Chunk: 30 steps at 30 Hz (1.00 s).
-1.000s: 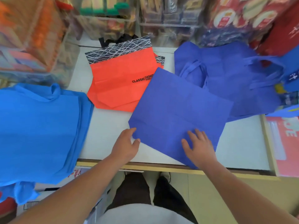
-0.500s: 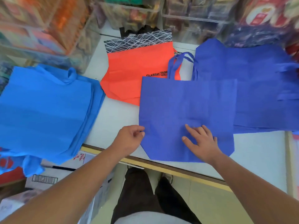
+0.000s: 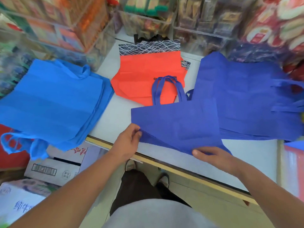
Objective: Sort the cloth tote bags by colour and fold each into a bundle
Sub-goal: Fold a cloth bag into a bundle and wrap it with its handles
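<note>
A dark blue cloth tote bag is held at the near edge of the white surface.
The left hand pinches its left corner with curled fingers; the right hand grips its near edge, thumb on top. Its handles lie over the orange cloth bags. A light blue stack of bags lies at the left edge, and a dark blue stack at the right.

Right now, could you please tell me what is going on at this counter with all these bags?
A person is sorting tote bags on a white counter. The left hand pinches the near left corner of a dark blue bag, and the right hand grips its near edge. The bag's handles lie over the orange bags at the back. A light blue stack sits on the left and a dark blue stack on the right.
</note>
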Each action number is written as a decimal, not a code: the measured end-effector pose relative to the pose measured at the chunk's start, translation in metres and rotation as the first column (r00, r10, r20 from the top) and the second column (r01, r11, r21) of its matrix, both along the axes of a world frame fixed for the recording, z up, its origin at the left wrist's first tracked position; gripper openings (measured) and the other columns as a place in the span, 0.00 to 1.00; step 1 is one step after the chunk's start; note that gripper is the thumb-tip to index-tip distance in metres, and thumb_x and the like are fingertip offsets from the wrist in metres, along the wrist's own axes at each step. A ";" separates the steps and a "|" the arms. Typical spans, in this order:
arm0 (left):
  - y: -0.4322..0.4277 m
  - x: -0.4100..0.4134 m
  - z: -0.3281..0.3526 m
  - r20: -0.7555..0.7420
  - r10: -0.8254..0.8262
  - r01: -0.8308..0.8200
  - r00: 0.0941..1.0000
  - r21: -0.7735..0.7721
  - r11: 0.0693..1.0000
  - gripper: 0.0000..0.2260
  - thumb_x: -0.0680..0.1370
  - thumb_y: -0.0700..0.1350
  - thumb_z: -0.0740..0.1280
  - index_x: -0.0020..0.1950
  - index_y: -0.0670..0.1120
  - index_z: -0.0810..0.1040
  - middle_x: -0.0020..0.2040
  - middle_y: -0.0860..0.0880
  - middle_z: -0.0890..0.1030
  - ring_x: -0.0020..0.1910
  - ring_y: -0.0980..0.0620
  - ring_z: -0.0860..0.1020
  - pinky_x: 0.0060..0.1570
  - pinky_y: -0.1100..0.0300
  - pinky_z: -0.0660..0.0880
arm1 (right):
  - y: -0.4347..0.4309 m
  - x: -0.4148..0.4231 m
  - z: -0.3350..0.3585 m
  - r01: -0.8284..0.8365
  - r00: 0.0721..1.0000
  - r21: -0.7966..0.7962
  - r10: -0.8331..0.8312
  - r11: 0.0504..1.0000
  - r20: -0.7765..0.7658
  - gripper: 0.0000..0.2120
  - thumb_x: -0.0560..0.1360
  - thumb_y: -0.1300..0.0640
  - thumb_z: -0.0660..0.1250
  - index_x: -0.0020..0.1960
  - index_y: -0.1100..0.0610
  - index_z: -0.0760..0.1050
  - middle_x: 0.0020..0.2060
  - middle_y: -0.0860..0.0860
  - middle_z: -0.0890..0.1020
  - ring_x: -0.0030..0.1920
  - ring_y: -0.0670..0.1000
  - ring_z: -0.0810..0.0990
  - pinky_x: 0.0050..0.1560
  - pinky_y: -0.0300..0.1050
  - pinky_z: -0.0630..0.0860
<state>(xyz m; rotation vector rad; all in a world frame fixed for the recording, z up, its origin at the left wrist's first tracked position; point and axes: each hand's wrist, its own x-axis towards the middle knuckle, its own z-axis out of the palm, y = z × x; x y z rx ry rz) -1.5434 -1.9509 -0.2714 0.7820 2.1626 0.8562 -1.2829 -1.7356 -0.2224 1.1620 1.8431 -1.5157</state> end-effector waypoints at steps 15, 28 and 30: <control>0.004 -0.011 -0.021 -0.233 0.399 -0.426 0.887 -0.079 0.901 0.14 0.77 0.43 0.73 0.57 0.44 0.71 0.57 0.45 0.75 0.54 0.44 0.77 0.47 0.53 0.74 | 0.029 0.029 -0.053 0.398 0.916 0.166 -0.382 0.902 -0.122 0.12 0.79 0.49 0.71 0.61 0.49 0.78 0.52 0.43 0.85 0.51 0.44 0.83 0.47 0.41 0.76; 0.047 0.002 -0.056 -0.385 -0.618 0.392 0.686 -0.519 0.759 0.31 0.81 0.56 0.63 0.82 0.53 0.55 0.84 0.47 0.46 0.82 0.41 0.41 0.80 0.43 0.46 | 0.030 -0.013 -0.101 0.308 0.886 0.684 -0.462 0.661 0.047 0.34 0.70 0.55 0.78 0.69 0.56 0.64 0.64 0.56 0.67 0.58 0.62 0.75 0.49 0.55 0.76; 0.049 -0.002 -0.066 -0.298 -0.670 0.413 0.680 -0.598 0.687 0.31 0.83 0.58 0.57 0.83 0.55 0.47 0.83 0.50 0.40 0.81 0.43 0.38 0.80 0.44 0.43 | 0.012 -0.020 -0.103 0.039 0.981 0.852 -0.181 0.522 0.066 0.34 0.69 0.57 0.77 0.72 0.56 0.67 0.65 0.59 0.68 0.61 0.64 0.72 0.56 0.59 0.77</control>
